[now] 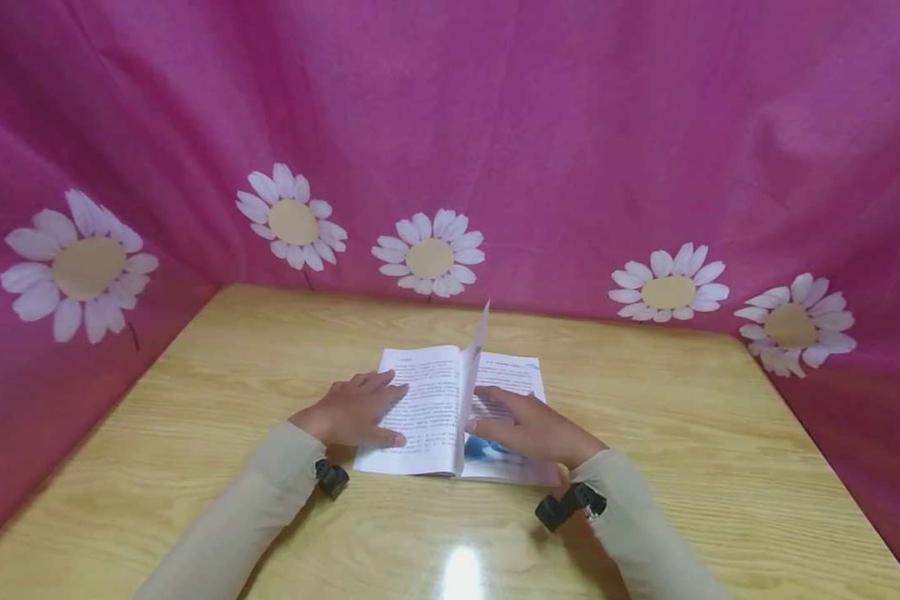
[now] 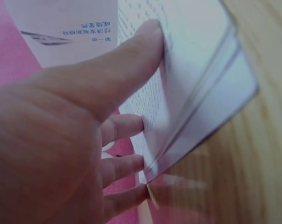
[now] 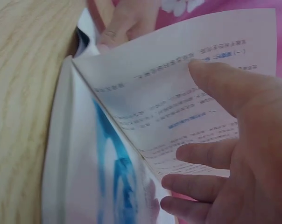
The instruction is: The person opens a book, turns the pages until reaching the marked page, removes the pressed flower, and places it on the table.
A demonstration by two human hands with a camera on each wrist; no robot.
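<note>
An open book point(image 1: 427, 454) lies on the wooden table, with one page point(image 1: 474, 354) standing nearly upright at its middle. My left hand point(image 1: 356, 410) rests on the left-hand page, its fingers spread and its thumb flat on the print. On the other side, my right hand point(image 1: 536, 425) touches the raised page with extended fingers, above the right-hand page and its blue picture point(image 3: 117, 163). In the right wrist view the right thumb and fingers reach toward the printed face of that raised page; nothing is pinched.
The wooden table point(image 1: 645, 400) spreads around the book. A pink cloth point(image 1: 540, 150) printed with white daisies hangs at the back and both sides. Each wrist wears a small black camera, one point(image 1: 333, 478) on the left and one point(image 1: 570, 504) on the right.
</note>
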